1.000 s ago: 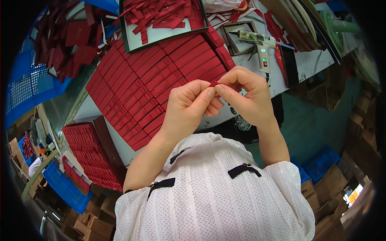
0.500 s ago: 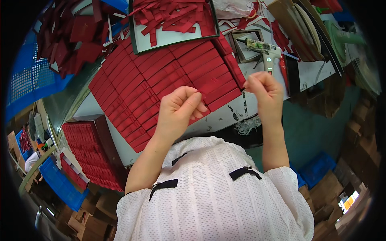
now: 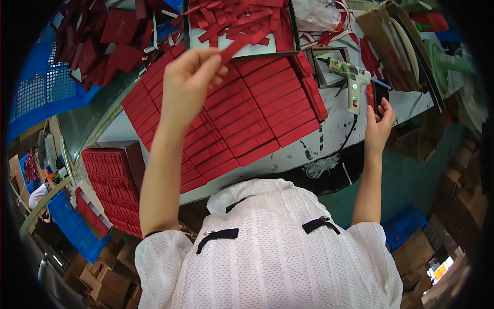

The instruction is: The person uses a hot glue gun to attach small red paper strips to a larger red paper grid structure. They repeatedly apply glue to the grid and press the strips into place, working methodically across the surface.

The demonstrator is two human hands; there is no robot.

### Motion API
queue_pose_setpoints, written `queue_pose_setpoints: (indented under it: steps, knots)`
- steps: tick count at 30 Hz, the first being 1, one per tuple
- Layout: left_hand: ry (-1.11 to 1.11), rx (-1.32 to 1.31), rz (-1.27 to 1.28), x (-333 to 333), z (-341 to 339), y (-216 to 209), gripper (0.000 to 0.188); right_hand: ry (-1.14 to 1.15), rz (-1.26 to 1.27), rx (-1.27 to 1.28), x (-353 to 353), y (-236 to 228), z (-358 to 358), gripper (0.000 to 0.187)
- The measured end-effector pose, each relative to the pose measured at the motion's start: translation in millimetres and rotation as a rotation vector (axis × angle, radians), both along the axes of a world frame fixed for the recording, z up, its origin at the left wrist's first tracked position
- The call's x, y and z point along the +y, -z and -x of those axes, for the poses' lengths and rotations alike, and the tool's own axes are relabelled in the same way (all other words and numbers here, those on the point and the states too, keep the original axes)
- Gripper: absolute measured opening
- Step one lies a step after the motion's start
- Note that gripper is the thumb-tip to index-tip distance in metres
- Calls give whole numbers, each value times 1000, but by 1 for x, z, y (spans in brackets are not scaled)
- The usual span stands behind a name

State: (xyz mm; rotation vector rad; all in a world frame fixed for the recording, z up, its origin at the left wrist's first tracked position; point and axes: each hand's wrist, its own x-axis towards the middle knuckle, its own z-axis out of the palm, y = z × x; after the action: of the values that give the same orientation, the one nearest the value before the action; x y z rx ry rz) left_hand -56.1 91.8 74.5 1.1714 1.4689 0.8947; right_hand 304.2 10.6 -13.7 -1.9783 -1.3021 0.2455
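Note:
My left hand point(image 3: 191, 85) is closed in a pinch over the far rows of red boxes point(image 3: 278, 95). A short red ribbon strip point(image 3: 234, 49) runs from its fingertips toward a tray point(image 3: 298, 44) heaped with similar strips. My right hand point(image 3: 380, 123) holds nothing, its fingers apart and curved, at the right side of the table. Just beyond its fingertips lies a slim red object point(image 3: 370, 95), partly hidden. A glue gun point(image 3: 354, 85) with a pale grip and lit indicators stands left of that hand, its nozzle pointing left.
A red-faced stack point(image 3: 110, 180) stands at the left table edge. Dark red folded pieces point(image 3: 121, 26) pile up at the far left by a blue mesh crate point(image 3: 31, 98). Cardboard sheets point(image 3: 388, 44) and a green fan point(image 3: 442, 62) are at the far right.
My left hand has moved away and left, and a ribbon strip now shows at its fingertips. My right hand has moved right and nearer, its pinch opened. The view has shifted slightly.

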Motion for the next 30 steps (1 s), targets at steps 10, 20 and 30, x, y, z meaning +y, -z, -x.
queue_pose_setpoints:
  steps: [10,20,30]
  knots:
    - [113,324,-188,60,9,32,17,-131,328,604,21,17,-9,32]
    - [277,742,-750,-44,-19,43,45,-127,25,546,30,16,26,29]
    - [554,957,-435,-84,-34,73,89,-143,-45,545,17,-1,34,35]
